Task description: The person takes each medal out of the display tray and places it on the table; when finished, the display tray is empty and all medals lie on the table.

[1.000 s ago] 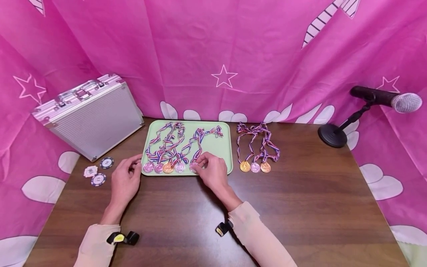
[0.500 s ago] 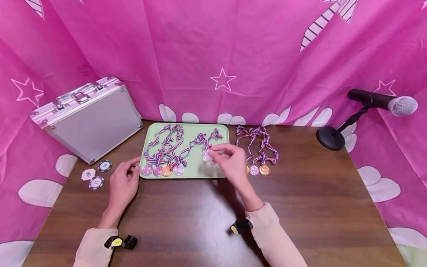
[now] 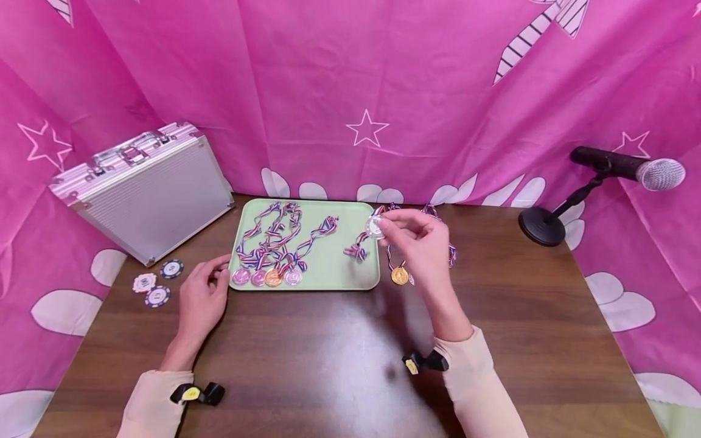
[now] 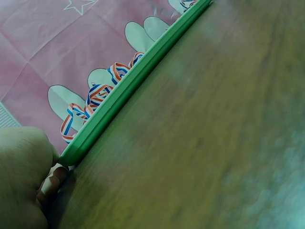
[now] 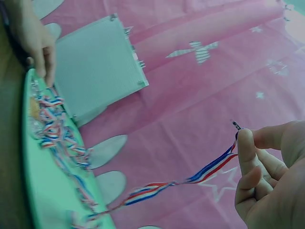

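Note:
My right hand [image 3: 418, 243] pinches a silver-coloured medal [image 3: 375, 227] between thumb and fingers, above the tray's right edge. Its red, white and blue ribbon [image 5: 205, 169] stretches down from the fingers, the far end bunched over the light green tray [image 3: 334, 267]. Along the tray's front lie several more medals, including a bronze-coloured one [image 3: 273, 278], their ribbons tangled behind them. My left hand [image 3: 202, 298] rests with relaxed fingers against the tray's left edge. Right of the tray is a gold-coloured medal [image 3: 399, 275]; my right hand partly hides the others there.
A silver aluminium case [image 3: 159, 201] stands at the back left. Poker chips [image 3: 157, 296] lie in front of it. At the back right, a microphone [image 3: 624, 165] sits on a black stand [image 3: 542, 226]. Pink curtain [image 3: 306, 91] surrounds the wooden table [image 3: 306, 365].
My right hand has lifted the silver-coloured medal off the tray and carried it up and to the right, its ribbon trailing. My left hand stays at the tray's left edge.

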The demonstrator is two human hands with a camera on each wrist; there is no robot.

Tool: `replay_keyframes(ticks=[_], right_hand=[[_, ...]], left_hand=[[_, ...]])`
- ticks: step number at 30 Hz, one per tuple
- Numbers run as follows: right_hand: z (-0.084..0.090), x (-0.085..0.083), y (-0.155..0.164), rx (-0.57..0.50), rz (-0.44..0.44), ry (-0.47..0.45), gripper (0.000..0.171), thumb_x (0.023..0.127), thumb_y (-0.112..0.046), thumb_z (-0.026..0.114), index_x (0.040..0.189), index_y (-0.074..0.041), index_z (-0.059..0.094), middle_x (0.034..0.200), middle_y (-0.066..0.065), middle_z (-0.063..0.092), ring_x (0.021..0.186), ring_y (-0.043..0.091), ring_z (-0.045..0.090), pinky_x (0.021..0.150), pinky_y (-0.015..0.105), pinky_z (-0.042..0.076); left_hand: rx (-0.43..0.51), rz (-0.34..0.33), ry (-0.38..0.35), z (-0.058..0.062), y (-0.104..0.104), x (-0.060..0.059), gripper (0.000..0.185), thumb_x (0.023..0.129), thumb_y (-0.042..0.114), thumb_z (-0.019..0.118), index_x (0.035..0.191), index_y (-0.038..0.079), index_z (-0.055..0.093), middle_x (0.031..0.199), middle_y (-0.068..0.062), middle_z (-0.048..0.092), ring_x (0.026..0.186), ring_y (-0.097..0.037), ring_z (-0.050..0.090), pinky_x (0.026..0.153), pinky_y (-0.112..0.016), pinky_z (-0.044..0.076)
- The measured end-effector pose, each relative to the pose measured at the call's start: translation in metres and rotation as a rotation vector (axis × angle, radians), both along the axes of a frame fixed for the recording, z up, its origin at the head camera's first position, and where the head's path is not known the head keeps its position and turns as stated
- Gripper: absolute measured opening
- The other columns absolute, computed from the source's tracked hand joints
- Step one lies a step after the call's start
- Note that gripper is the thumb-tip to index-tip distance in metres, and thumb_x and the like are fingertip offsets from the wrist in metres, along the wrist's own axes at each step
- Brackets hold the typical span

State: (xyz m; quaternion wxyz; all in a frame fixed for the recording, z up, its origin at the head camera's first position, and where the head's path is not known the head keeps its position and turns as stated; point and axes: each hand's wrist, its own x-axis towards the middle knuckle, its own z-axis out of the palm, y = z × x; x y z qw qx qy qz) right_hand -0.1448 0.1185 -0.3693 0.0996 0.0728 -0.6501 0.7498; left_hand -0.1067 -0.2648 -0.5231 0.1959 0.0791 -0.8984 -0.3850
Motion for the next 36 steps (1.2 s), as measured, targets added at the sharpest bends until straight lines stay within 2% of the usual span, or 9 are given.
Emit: replay_keyframes(ticks=[5,11,14,17,20,23,29,33,36], right_hand=[[0.025,-0.002,0.018,0.005,-0.081,0.071,0.010,0.094,0.005,0.081,0.104,0.002,0.084,0.080,0.004,0.080,0.062,0.013,0.074,0.060,0.022,0.057],[0.052,-0.032,0.045,-0.052,-0.196,0.117,0.010,0.094,0.006,0.081,0.100,-0.001,0.084,0.078,0.004,0.078,0.061,0.012,0.072,0.056,0.019,0.050],[0.059,-0.048,0.061,-0.095,-0.268,0.155,0.006,0.094,0.004,0.082,0.099,0.001,0.084,0.078,0.005,0.078,0.060,0.012,0.072,0.056,0.018,0.048],[0.058,-0.056,0.076,-0.132,-0.357,0.201,0.005,0.093,0.004,0.083,0.098,0.005,0.084,0.078,0.007,0.079,0.059,0.013,0.071,0.056,0.019,0.048],[0.042,-0.057,0.091,-0.110,-0.447,0.180,0.005,0.092,0.004,0.084,0.097,0.004,0.084,0.076,0.005,0.078,0.059,0.012,0.070,0.056,0.019,0.049],[0.012,-0.055,0.106,-0.070,-0.485,0.067,0.004,0.093,0.004,0.084,0.097,0.001,0.085,0.074,0.001,0.076,0.059,0.011,0.071,0.057,0.019,0.050],[-0.054,-0.039,0.132,-0.052,-0.464,-0.172,0.013,0.096,0.009,0.077,0.093,-0.003,0.083,0.073,-0.002,0.076,0.059,0.008,0.071,0.061,0.019,0.057],[-0.079,-0.022,0.141,-0.001,-0.453,-0.274,0.009,0.098,0.005,0.077,0.096,-0.002,0.083,0.072,-0.004,0.076,0.059,0.006,0.071,0.059,0.019,0.055],[-0.093,-0.010,0.144,0.096,-0.432,-0.326,0.007,0.098,0.000,0.079,0.104,0.003,0.082,0.070,-0.007,0.076,0.059,0.005,0.071,0.056,0.019,0.052]], left_hand=[[-0.002,0.004,-0.012,0.001,-0.001,0.000,0.031,0.108,0.009,0.065,0.135,0.005,0.078,0.110,-0.015,0.071,0.084,-0.018,0.054,0.072,-0.024,0.036],[-0.003,0.005,0.006,-0.001,-0.003,-0.001,0.030,0.107,0.008,0.066,0.134,0.005,0.079,0.109,-0.015,0.071,0.084,-0.016,0.054,0.071,-0.022,0.036],[-0.001,0.005,0.002,-0.003,-0.003,-0.002,0.030,0.107,0.007,0.066,0.133,0.005,0.079,0.108,-0.014,0.071,0.084,-0.012,0.053,0.071,-0.022,0.037],[0.001,-0.001,-0.008,-0.004,-0.002,-0.001,0.030,0.107,0.007,0.066,0.134,0.004,0.079,0.109,-0.015,0.071,0.085,-0.013,0.054,0.072,-0.023,0.038],[0.006,-0.002,-0.020,-0.002,-0.001,-0.001,0.031,0.108,0.008,0.065,0.135,0.003,0.078,0.110,-0.016,0.071,0.086,-0.018,0.054,0.073,-0.025,0.037],[0.009,0.002,-0.029,0.000,0.000,-0.001,0.031,0.108,0.008,0.064,0.136,0.004,0.077,0.111,-0.016,0.070,0.086,-0.020,0.054,0.073,-0.026,0.037],[0.012,-0.010,0.011,0.000,0.001,-0.001,0.031,0.105,0.004,0.067,0.134,0.005,0.079,0.109,-0.015,0.072,0.083,-0.013,0.053,0.072,-0.021,0.036],[0.015,-0.012,0.027,-0.001,0.000,-0.002,0.031,0.105,0.004,0.067,0.133,0.006,0.080,0.107,-0.013,0.072,0.082,-0.007,0.052,0.071,-0.018,0.035],[0.014,-0.005,0.021,-0.002,-0.001,-0.002,0.031,0.105,0.006,0.067,0.133,0.006,0.079,0.108,-0.013,0.072,0.082,-0.006,0.052,0.072,-0.019,0.036]])
